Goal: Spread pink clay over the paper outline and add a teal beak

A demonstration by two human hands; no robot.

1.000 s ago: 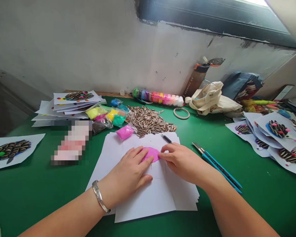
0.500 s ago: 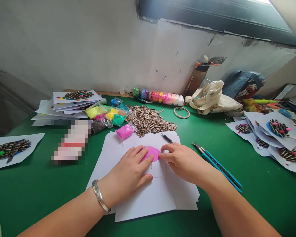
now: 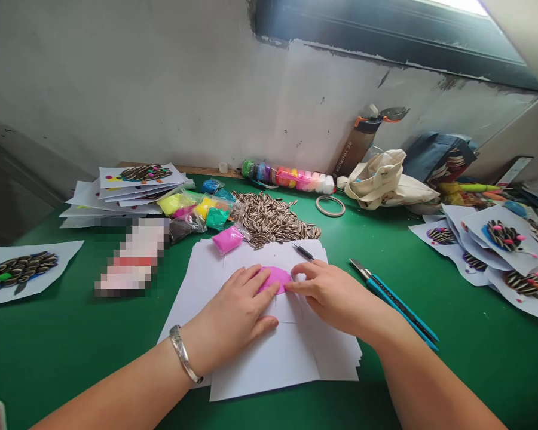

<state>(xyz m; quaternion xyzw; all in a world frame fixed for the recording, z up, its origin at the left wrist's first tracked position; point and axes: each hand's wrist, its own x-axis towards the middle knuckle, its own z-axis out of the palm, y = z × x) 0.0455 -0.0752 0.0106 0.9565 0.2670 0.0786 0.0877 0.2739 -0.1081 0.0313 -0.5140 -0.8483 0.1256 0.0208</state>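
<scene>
A flattened pink piece of modelling clay lies on the top sheet of white paper, on which a few thin lines show. My left hand rests flat with its fingers spread, the fingertips over the clay's left part. At the clay's right edge, the stretched index finger of my right hand touches it; the other fingers are bent and hold nothing visible. A dark pen lies on the paper just beyond my right hand.
Beyond the paper are a pink clay packet, other clay bags and a heap of striped seeds. Blue-handled cutters lie right. Seed pictures sit at both sides. A tape roll and bottle stand farther back.
My right index fingertip has shifted slightly left and down along the clay's edge. My left hand stays in place on the clay. The view has tilted a little.
</scene>
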